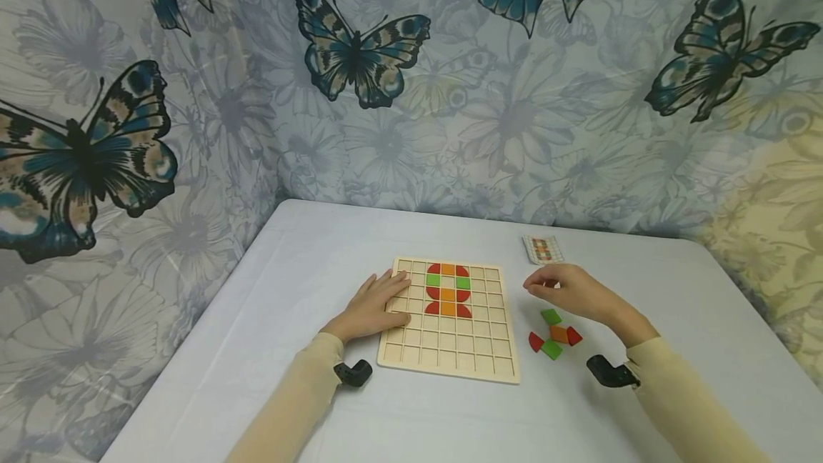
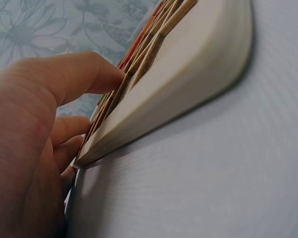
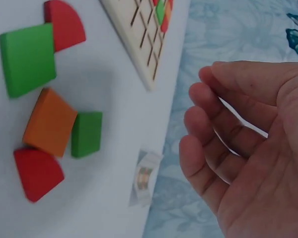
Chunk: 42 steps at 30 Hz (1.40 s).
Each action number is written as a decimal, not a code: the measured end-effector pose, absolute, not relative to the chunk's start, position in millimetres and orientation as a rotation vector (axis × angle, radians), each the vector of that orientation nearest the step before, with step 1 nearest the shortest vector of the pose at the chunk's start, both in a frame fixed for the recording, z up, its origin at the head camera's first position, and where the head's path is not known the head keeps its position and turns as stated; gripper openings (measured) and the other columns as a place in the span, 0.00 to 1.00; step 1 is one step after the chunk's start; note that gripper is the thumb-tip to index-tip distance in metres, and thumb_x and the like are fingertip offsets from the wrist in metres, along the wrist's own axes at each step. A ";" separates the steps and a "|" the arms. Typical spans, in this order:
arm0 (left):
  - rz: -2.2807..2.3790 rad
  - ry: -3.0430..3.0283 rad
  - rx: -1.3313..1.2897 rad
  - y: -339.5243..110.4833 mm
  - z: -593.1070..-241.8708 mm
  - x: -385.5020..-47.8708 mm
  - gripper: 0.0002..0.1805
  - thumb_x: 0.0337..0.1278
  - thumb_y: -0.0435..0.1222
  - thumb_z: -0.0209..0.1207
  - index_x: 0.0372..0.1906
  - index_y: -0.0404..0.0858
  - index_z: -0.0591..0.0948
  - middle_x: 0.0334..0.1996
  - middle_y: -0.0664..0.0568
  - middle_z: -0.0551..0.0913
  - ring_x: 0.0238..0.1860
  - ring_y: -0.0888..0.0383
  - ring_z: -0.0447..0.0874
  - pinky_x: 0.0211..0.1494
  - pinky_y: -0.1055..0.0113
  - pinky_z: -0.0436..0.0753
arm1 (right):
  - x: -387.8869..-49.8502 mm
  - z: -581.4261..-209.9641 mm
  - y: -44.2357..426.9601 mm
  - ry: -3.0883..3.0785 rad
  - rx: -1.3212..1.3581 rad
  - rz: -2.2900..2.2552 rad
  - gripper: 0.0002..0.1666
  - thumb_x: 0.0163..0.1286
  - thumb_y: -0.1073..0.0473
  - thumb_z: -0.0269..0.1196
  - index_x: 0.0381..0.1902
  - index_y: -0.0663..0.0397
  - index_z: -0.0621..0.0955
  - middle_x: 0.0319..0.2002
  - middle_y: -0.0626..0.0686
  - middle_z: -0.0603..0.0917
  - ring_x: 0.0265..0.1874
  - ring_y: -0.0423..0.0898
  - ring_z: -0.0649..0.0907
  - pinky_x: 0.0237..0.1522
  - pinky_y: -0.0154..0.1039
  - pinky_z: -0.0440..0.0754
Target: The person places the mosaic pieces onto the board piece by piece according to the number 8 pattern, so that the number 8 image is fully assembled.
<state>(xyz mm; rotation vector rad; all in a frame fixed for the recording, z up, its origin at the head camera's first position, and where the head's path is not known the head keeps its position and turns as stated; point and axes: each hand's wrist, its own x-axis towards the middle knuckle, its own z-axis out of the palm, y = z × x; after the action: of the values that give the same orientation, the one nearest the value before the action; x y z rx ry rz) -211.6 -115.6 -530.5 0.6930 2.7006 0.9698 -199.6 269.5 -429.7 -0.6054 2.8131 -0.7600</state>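
Note:
A wooden grid board (image 1: 450,349) lies on the table with red, green and orange pieces set in its upper middle squares. My left hand (image 1: 376,308) rests on the board's left edge with its fingers spread; in the left wrist view the thumb (image 2: 89,74) touches the grid top. My right hand (image 1: 572,291) hovers right of the board, fingers loosely bent and thumb tip close to the index finger, with nothing visible between them. Below it lie loose pieces: two green squares (image 3: 29,59), an orange square (image 3: 49,121) and two red quarter-round pieces (image 3: 38,173).
A small pattern card (image 1: 543,250) lies at the back of the white-covered table (image 1: 308,249), beyond my right hand. Butterfly-patterned cloth (image 1: 398,148) rises behind the table and on the left. Each wrist carries a black camera mount (image 1: 611,371).

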 end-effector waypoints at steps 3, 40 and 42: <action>0.969 2.704 0.698 -115.7 -531.4 -212.0 0.42 0.59 0.52 0.60 0.78 0.45 0.65 0.81 0.56 0.57 0.84 0.53 0.43 0.87 0.50 0.36 | -198.7 -433.1 277.1 2.816 -0.581 -0.744 0.14 0.73 0.57 0.62 0.49 0.58 0.87 0.44 0.52 0.87 0.38 0.42 0.76 0.34 0.33 0.79; 0.949 2.712 0.696 -114.6 -532.2 -213.2 0.42 0.59 0.52 0.59 0.78 0.45 0.65 0.81 0.56 0.57 0.84 0.53 0.43 0.87 0.50 0.36 | -191.9 -465.1 303.3 2.682 -0.384 -0.694 0.11 0.64 0.65 0.66 0.44 0.57 0.81 0.36 0.51 0.80 0.35 0.46 0.75 0.31 0.36 0.77; 0.948 2.712 0.695 -114.6 -532.1 -212.9 0.42 0.59 0.52 0.60 0.78 0.45 0.65 0.81 0.56 0.57 0.84 0.53 0.43 0.87 0.51 0.36 | -191.6 -464.8 302.5 2.677 -0.382 -0.697 0.10 0.64 0.64 0.66 0.42 0.57 0.79 0.33 0.50 0.80 0.33 0.46 0.75 0.30 0.35 0.76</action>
<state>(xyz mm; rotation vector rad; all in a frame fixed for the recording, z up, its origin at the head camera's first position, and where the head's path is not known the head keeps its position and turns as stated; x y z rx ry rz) -212.9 -114.6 -532.1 0.6946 2.7124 0.9482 -191.6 302.5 -464.8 -0.3816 2.6772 -0.6972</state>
